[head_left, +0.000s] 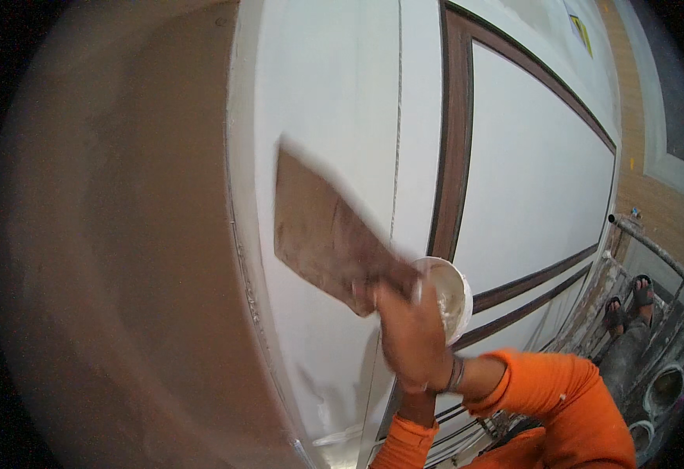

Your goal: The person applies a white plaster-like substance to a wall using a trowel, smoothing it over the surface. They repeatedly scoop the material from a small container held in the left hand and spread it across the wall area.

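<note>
Broad scraper (318,227), centre frame: likely light, stiff, best held lower right, where the right hand (412,334) grips; left hand's grip hidden

Creased bright orange sleeves (572,399), lower right and bottom centre, pale fleck on one; dark wristband (456,374) by the right hand (412,336); grey trousers (626,353), dark open-toed footwear (644,288), far right
</note>
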The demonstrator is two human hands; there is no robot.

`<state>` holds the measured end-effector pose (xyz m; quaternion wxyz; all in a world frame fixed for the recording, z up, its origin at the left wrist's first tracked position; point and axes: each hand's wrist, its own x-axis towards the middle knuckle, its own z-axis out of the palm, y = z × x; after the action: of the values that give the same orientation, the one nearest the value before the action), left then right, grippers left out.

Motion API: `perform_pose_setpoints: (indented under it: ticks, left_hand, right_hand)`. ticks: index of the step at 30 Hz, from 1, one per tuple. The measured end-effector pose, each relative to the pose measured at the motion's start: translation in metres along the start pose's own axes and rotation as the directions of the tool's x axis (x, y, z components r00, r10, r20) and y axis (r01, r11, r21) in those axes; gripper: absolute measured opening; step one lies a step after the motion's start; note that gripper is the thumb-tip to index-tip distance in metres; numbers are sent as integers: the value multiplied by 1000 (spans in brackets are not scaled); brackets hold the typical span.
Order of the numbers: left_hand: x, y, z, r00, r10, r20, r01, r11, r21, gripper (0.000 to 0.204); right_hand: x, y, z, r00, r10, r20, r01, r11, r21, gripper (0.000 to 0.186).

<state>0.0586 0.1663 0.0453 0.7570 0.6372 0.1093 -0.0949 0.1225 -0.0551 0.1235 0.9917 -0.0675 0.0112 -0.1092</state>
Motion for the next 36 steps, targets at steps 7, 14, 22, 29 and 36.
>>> perform_pose_setpoints:
  ticks: [7,14,22,29,36]
  left_hand:
    - [5,10,60,989,27,-148,9,971,240,116]
    - [11,5,20,996,-72,48,86,831,-549,76]
    - [20,6,15,984,-181,11,175,937,-303,80]
    - [12,-2,11,996,-44,77,65,951,-303,83]
    - [11,-3,-7,987,-160,5,148,900,-411,77]
  right_hand:
    - [83,-25,11,985,39,166,-45,998,35,20]
    - [58,-77,4,982,-9,191,37,989,-145,23]
    - [17,-59,-7,1000,17,11,-18,986,164,29]
    - [77,-5,18,894,-448,7,442,877,-189,30]
    - [30,32,22,823,-524,218,546,837,-50,53]
